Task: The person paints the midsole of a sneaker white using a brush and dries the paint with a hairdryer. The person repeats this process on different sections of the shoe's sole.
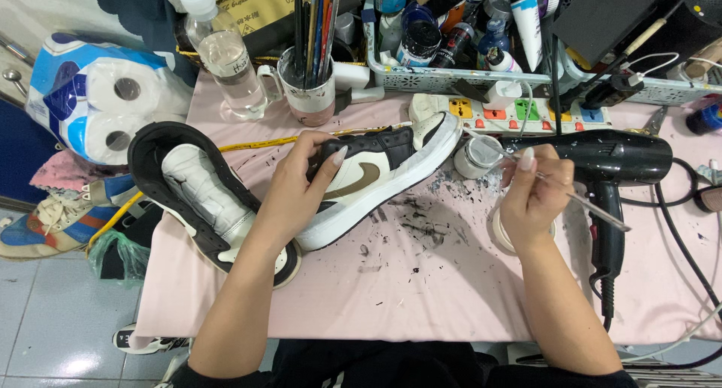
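My left hand grips a black and white sneaker with a brown side mark, holding it on its side on the pink table cover. My right hand holds a thin paintbrush, its tip pointing toward a small open white paint jar just left of the hand. A second sneaker, black with white stuffing inside, lies to the left under my left forearm.
A black hair dryer lies at the right, its cord trailing down. Behind are a power strip, a cup of brushes, a water bottle, baskets of paint bottles and toilet rolls. Dark paint flecks dot the cover.
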